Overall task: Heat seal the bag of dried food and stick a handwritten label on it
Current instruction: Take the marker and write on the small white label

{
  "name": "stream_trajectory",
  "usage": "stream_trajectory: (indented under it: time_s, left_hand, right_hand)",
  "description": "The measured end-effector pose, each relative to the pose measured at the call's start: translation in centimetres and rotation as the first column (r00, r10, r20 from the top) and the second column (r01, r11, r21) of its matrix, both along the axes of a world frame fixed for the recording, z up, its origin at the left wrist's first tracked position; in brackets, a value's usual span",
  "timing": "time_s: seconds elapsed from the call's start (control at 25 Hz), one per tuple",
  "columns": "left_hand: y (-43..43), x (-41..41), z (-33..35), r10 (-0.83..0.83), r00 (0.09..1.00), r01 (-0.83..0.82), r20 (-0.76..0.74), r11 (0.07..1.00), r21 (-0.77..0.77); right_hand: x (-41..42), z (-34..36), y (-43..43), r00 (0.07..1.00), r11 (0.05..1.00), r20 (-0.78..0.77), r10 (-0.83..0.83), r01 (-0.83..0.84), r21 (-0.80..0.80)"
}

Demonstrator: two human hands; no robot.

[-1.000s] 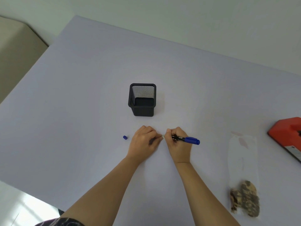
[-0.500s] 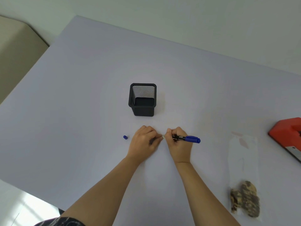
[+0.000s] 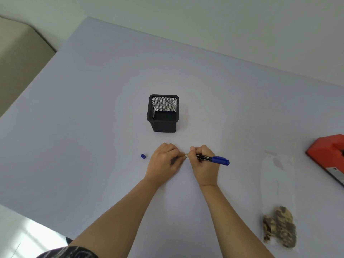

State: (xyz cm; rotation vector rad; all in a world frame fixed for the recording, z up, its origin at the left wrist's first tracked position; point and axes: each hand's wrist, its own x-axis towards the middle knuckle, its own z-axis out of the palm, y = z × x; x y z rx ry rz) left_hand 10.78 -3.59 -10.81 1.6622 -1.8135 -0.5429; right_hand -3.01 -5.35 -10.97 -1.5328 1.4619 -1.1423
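My right hand (image 3: 203, 162) grips a black marker (image 3: 214, 159) with a blue end, its tip pointing left at a small white label (image 3: 186, 155). My left hand (image 3: 164, 161) presses down beside that label, fingers curled over it; most of the label is hidden. The marker's blue cap (image 3: 143, 156) lies on the table just left of my left hand. A clear plastic bag (image 3: 278, 192) with brown dried food (image 3: 279, 227) at its near end lies flat at the right.
A black mesh pen holder (image 3: 162, 113) stands just beyond my hands. A red heat sealer (image 3: 329, 155) sits at the right edge, past the bag. The lilac table (image 3: 93, 108) ends near me at the lower left.
Nearly nothing has changed; the marker's blue end has shifted very slightly while both hands stay in place over the label.
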Motion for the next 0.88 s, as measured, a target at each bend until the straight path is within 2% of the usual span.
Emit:
stream_trajectory:
  time_s: [0.4, 0.88]
  left_hand:
    - [-0.28, -0.04, -0.13, 0.008, 1.000, -0.008, -0.010, 1.000, -0.011]
    - [0.01, -0.10, -0.28, 0.010, 1.000, -0.010, -0.011, 1.000, -0.003]
  right_hand:
    - [0.04, -0.03, -0.45, 1.000, 0.999, -0.009, -0.003, 0.003, -0.051]
    - [-0.04, -0.16, -0.07, 1.000, 1.000, -0.015, -0.015, 0.015, -0.022]
